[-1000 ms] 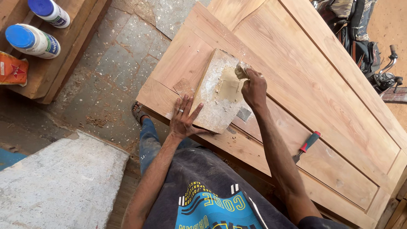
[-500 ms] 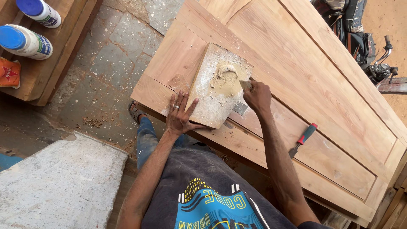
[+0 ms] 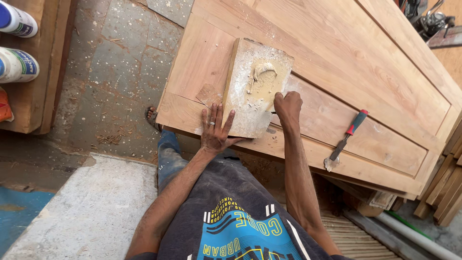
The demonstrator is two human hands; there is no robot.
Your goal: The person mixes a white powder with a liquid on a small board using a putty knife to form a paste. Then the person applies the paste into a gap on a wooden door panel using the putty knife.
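Observation:
A small wooden board (image 3: 240, 103), dusted white and carrying a lump of tan filler paste (image 3: 263, 79), lies on a large pale wooden panelled door (image 3: 365, 72). My left hand (image 3: 215, 131), with a ring on one finger, presses flat on the board's near corner, fingers spread. At the board's right edge, just below the paste, my right hand (image 3: 288, 107) is closed in a fist around a small scraper. Only a dark bit of the scraper shows under the fingers. A second scraper (image 3: 346, 139) with a red and black handle lies loose on the door to the right.
Two white bottles (image 3: 17, 43) with blue caps lie on a wooden bench (image 3: 45, 96) at far left. A grey concrete slab (image 3: 86, 212) sits low left, and my sandalled foot (image 3: 153, 117) stands on the stone floor. A motorbike (image 3: 428, 21) is at top right, a white pipe (image 3: 418, 233) at bottom right.
My right hand has drawn down the board's right side from its far corner toward me. The left hand stays pressed on the near corner. The view has shifted slightly.

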